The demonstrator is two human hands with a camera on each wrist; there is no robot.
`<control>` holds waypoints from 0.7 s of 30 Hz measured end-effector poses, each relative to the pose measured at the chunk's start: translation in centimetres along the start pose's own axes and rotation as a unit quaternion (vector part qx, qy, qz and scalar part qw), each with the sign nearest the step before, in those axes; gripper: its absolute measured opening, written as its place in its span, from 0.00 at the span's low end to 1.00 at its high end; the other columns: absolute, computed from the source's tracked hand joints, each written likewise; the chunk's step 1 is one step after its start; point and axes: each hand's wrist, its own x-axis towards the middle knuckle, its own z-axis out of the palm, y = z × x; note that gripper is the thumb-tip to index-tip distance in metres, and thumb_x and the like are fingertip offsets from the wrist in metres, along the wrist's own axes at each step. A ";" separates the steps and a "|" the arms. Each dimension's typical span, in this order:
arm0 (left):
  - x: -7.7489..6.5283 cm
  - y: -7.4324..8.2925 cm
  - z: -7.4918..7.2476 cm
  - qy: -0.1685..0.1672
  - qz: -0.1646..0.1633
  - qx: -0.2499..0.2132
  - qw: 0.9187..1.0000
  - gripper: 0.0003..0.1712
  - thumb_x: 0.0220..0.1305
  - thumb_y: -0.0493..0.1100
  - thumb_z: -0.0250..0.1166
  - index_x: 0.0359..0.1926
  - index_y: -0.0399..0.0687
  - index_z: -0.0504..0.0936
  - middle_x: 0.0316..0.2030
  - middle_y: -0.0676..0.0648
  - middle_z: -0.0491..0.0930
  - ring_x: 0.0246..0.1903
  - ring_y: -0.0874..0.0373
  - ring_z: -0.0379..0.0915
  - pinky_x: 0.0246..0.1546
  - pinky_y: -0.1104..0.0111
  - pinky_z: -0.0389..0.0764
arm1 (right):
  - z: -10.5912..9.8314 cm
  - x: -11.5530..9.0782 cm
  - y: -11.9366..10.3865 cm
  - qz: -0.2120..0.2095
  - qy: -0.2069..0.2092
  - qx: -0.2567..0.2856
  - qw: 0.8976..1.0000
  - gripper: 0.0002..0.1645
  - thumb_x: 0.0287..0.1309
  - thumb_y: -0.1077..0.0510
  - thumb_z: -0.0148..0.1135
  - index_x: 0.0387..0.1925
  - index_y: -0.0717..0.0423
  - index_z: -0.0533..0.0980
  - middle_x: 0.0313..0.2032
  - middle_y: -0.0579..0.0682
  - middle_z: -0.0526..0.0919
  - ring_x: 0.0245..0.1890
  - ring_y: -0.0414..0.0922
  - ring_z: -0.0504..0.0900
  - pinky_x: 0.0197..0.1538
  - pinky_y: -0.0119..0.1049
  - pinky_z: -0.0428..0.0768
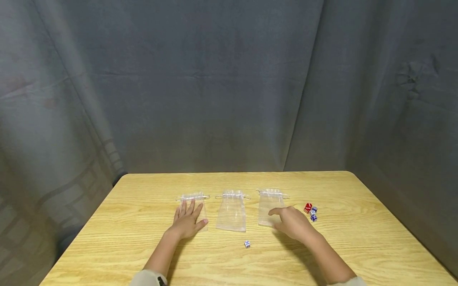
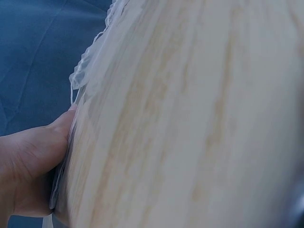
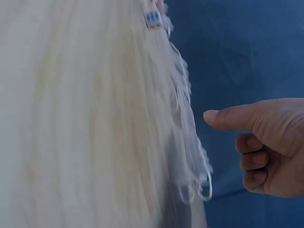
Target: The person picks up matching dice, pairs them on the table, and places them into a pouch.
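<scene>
My left hand [image 1: 187, 223] lies with spread, straight fingers over the left sheer drawstring bag [image 1: 204, 206]. In the left wrist view, the thumb side of that hand [image 2: 38, 149] is at the gauzy bag's edge. The middle bag [image 1: 230, 214] lies flat, its cords out to both sides. Over the lower part of the right bag [image 1: 266, 202] is my right hand [image 1: 295, 224], one digit pointing left. The right wrist view shows that hand [image 3: 280, 147] holding nothing, several fingers curled. A white die [image 1: 247, 244] with blue pips sits in front of the bags.
Right of the bags, a small cluster of dice includes red ones [image 1: 307, 207] and a blue one [image 1: 313, 218]. They stand on a wood-grain table [image 1: 143, 218] with rounded far corners. Grey curtains [image 1: 214, 87] hang behind and at both sides.
</scene>
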 end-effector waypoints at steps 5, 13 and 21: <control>0.0 0.1 0.0 0.000 -0.001 0.000 1.000 0.39 0.67 0.60 0.49 0.70 0.44 0.53 0.69 0.34 0.39 0.66 0.34 0.24 0.61 0.42 0.30 | -0.9 -0.1 1.9 0.046 0.000 0.003 0.999 0.20 0.46 0.63 0.69 0.45 0.53 0.80 0.10 0.41 0.56 0.11 0.36 0.52 0.15 0.26 0.52; 0.0 0.1 0.1 -0.002 -0.001 -0.002 1.000 0.38 0.67 0.59 0.49 0.70 0.44 0.53 0.69 0.34 0.39 0.66 0.34 0.23 0.60 0.42 0.30 | -2.4 -0.9 5.2 0.061 -0.004 0.008 0.998 0.22 0.49 0.63 0.67 0.48 0.61 0.77 0.14 0.46 0.69 0.12 0.37 0.61 0.16 0.28 0.59; 0.0 0.0 0.1 -0.001 -0.003 0.002 1.000 0.38 0.67 0.60 0.48 0.70 0.45 0.53 0.69 0.34 0.39 0.66 0.34 0.23 0.61 0.42 0.30 | -3.6 -1.3 7.5 0.071 -0.010 -0.009 0.997 0.21 0.49 0.62 0.67 0.47 0.63 0.77 0.36 0.56 0.82 0.21 0.41 0.71 0.23 0.37 0.69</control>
